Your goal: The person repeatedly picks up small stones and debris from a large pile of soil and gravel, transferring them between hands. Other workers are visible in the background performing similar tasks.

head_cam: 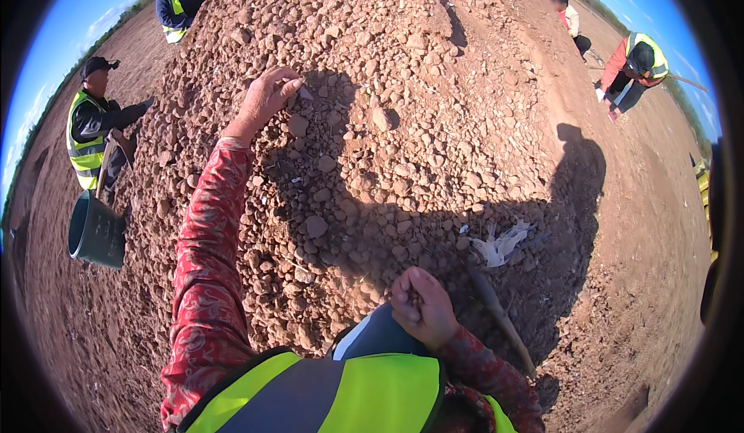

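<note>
My left hand (pixel 268 97) reaches out over a heap of stones and reddish soil (pixel 372 113), with a small, thin, pale fragment (pixel 306 94) at its fingertips. Its thumb and forefinger are closed on that piece. My right hand (pixel 423 305) is close to my body, above my dark-clad leg (pixel 381 337), its fingers curled around small brown lumps that look like stones. A wooden handle (pixel 501 311) slants over the ground to the right of my right hand. Beyond its upper end lies a torn, whitish piece of plastic or cloth (pixel 501 243).
A person in a yellow vest (pixel 90 125) sits at the left behind a dark green bucket (pixel 97 232). Another person (pixel 180 5) is at the upper left. Two people, one crouching (pixel 639 64), are at the upper right. Yellowish sacks (pixel 703 186) stand at the right edge.
</note>
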Tool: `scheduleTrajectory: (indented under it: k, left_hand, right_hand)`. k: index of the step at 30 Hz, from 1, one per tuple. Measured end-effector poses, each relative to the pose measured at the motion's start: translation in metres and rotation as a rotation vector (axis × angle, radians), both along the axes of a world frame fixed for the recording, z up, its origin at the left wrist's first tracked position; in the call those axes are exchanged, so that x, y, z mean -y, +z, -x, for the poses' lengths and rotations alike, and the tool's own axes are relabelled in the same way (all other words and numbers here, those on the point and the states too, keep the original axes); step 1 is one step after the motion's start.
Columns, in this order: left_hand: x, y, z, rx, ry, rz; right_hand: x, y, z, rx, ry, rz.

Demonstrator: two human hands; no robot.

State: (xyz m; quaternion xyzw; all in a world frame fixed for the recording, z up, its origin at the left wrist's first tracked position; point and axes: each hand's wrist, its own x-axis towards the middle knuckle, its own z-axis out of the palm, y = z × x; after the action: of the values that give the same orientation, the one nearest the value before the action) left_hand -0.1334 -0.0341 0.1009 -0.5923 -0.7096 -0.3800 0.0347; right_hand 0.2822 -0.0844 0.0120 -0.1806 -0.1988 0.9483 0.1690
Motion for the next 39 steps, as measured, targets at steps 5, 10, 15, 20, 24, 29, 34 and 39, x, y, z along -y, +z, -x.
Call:
scheduleTrajectory:
  k: [5,10,15,20,24,29,34,39]
  left_hand:
    - [-0.002,-0.032,0.110,0.210,0.036,0.000]
    - [-0.012,-0.054,0.061,0.080,-0.290,0.002]
    - [0.013,-0.064,-0.028,0.001,-0.530,0.059]
    - [0.047,-0.086,-0.072,0.015,-0.568,0.041]
    - [0.074,-0.079,-0.083,0.022,-0.717,0.119]
    - [0.071,-0.037,-0.018,-0.055,0.115,-0.037]
    - [0.043,-0.037,0.032,-0.195,0.439,0.258]
    - [0.032,-0.050,0.039,-0.252,0.411,0.259]
  right_hand:
    - [-0.004,0.008,0.006,0.110,0.028,-0.008]
    - [-0.002,0.013,0.022,0.130,0.073,-0.018]
    - [0.002,0.015,0.021,0.168,0.075,-0.048]
    - [-0.017,0.001,-0.070,0.202,-0.089,-0.092]
    - [-0.017,-0.009,-0.241,0.524,-0.681,-0.172]
    - [0.048,-0.049,-0.421,1.124,-1.154,0.014]
    - [0.105,-0.097,-0.476,1.267,-1.150,0.199]
    - [0.124,-0.119,-0.479,1.252,-1.096,0.253]
